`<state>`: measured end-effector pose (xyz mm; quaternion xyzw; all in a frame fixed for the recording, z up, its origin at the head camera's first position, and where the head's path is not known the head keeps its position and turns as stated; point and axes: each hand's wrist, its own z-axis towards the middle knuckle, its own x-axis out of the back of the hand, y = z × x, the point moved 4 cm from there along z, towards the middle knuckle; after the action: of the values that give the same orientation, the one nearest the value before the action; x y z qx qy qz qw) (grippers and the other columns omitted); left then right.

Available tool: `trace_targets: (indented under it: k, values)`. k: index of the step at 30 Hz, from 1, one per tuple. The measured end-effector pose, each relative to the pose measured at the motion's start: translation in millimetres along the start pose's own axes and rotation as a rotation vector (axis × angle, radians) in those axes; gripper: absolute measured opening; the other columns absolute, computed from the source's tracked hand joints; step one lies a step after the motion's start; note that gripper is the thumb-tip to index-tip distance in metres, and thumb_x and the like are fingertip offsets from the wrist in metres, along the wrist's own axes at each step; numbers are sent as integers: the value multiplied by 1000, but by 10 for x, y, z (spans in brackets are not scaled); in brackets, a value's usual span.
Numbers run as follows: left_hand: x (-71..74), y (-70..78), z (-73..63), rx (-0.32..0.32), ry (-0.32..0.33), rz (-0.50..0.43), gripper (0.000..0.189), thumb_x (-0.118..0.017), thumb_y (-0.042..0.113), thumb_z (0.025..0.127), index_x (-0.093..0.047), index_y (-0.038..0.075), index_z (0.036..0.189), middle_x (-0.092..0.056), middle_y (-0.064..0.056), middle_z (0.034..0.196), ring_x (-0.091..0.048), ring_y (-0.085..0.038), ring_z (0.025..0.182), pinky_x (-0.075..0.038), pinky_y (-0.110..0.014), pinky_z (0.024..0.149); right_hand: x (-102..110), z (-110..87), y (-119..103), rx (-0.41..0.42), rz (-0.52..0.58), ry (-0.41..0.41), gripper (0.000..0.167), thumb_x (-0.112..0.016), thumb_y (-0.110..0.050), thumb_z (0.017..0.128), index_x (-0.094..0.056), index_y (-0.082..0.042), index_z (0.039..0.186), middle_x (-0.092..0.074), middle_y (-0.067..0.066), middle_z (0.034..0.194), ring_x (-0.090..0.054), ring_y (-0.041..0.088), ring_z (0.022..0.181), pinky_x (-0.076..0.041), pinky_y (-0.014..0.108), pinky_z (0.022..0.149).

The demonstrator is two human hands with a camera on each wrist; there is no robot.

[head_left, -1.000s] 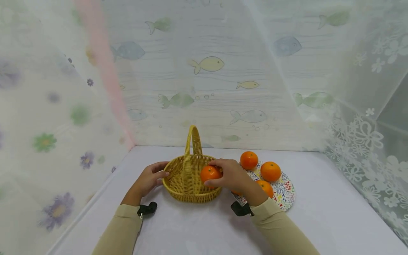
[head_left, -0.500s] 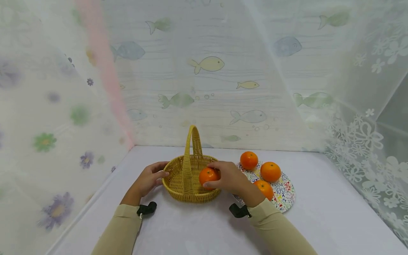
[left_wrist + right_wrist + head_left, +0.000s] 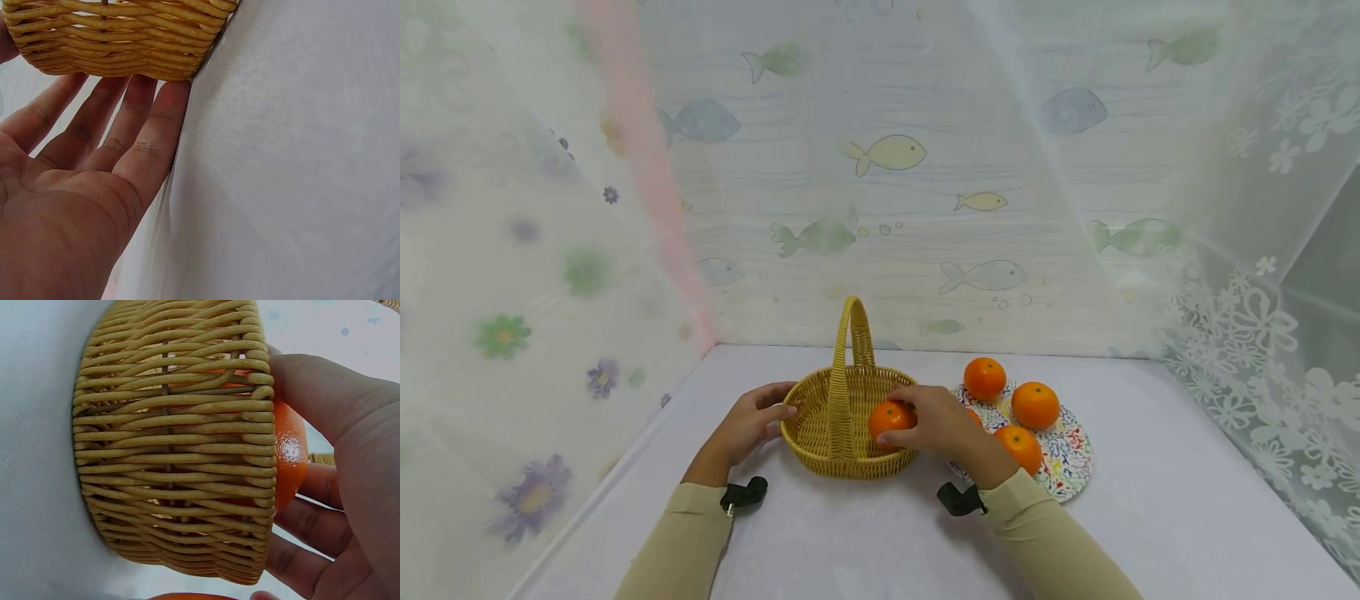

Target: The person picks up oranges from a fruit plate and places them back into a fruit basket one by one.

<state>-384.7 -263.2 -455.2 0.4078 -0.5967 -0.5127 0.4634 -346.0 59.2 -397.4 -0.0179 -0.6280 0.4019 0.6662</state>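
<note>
Head view: R hand (image 3: pixel 938 419) grip pinches an orange (image 3: pixel 888 425) inside the basket (image 3: pixel 880 467), not let go yet, L hand (image 3: pixel 749 427) holding basket w/ thumb on rim; no other orange seen inside, approx. 4 oranges (image 3: pixel 1035 406) left on plate (image 3: pixel 1072 462).

Basket (image 3: pixel 808 459): golden yellow, woven in horizontal strands. Handle (image 3: pixel 839 383): same yellow, ribbed wrapping. Orange at basket (image 3: pixel 887 423): vivid orange, glossy. Oranges on plate (image 3: pixel 1035 406): vivid orange. Plate (image 3: pixel 1067 468): white, squiggles in red, blue, yellow, green. Tablecloth (image 3: pixel 850 542): plain white, faint lilac cast. Sleeves (image 3: pixel 681 537): plain beige. Wrist devices (image 3: pixel 744 493): black. Back curtain (image 3: pixel 1037 221): off-white, fine lines, fish in pale yellow, green, blue. Left curtain (image 3: pixel 452 408): whitish, purple and green flowers. Band (image 3: pixel 632 108): pink. Right curtain (image 3: pixel 1262 321): sheer, white floral motif.
</note>
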Motion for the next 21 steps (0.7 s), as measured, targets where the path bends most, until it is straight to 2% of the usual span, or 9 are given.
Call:
trace_targets:
  k: [13,21]
  values:
    - [5,-19,10,-10,-11,-14,56,-65,11,100,-47,5,152,-47,-17,154,-53,-26,132,-59,-35,97,-45,-6,18,-22,-56,-14,69,-84,-57,81,-67,-18,136,-72,-3,119,-63,13,97,-56,33,86]
    - [24,-8,19,-5,-6,-5,56,-67,14,100,-47,9,153,-48,-13,154,-52,-25,134,-59,-35,98,-47,6,3,-21,-105,-12,68,-84,-57,81,-68,-19,135,-73,-4,119,-62,15,96,-55,33,85]
